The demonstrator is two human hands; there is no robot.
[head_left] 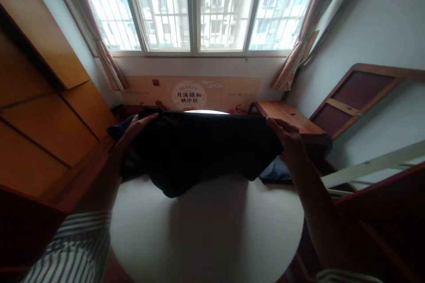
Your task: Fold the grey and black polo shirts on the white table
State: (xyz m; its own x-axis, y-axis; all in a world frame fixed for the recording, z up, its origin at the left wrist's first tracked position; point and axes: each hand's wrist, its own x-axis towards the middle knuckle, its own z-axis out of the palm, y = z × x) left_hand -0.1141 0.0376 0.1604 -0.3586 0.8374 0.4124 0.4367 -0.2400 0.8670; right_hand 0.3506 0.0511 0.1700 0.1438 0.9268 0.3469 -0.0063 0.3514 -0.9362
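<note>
A dark, nearly black cloth (202, 150) hangs stretched between my two hands above a round white table (206, 234). My left hand (134, 128) grips the cloth's left upper edge, fingers closed over it. My right hand (288, 137) pinches the right upper edge. The cloth's lower part sags down and touches the tabletop. Both my forearms reach in from the bottom, with striped sleeves at the elbows.
A wooden wardrobe (43, 110) stands on the left. A small wooden table (285, 115) and a leaning wooden frame (358, 97) are on the right. A large window (199, 9) with curtains and a printed board (189, 93) lie ahead. A blue item (275, 172) peeks out under the cloth's right side.
</note>
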